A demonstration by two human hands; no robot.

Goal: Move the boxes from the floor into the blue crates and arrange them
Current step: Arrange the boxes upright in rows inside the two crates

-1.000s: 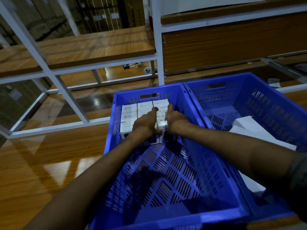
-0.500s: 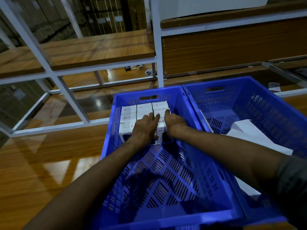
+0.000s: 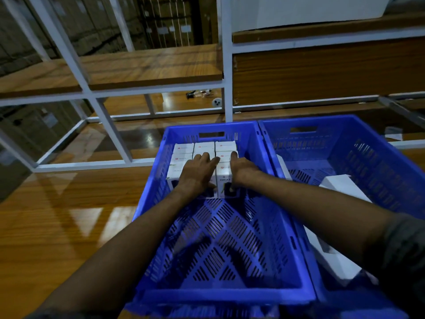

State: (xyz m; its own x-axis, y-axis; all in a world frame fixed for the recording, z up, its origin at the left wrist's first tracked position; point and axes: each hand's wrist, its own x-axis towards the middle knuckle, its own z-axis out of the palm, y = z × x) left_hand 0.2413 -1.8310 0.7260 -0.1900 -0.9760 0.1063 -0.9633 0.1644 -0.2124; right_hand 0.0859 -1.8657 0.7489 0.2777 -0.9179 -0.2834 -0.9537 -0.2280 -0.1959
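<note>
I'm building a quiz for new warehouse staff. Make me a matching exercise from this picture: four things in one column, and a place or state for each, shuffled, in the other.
Things
1. left hand
2. right hand
3. small white boxes
4. right crate

Places
A. holds larger white boxes
B. lies on top of the small boxes, over the middle
C. at the small boxes' right side
D. in rows against the left crate's far wall

Pairs: 1-B, 2-C, 3-D, 4-A
</note>
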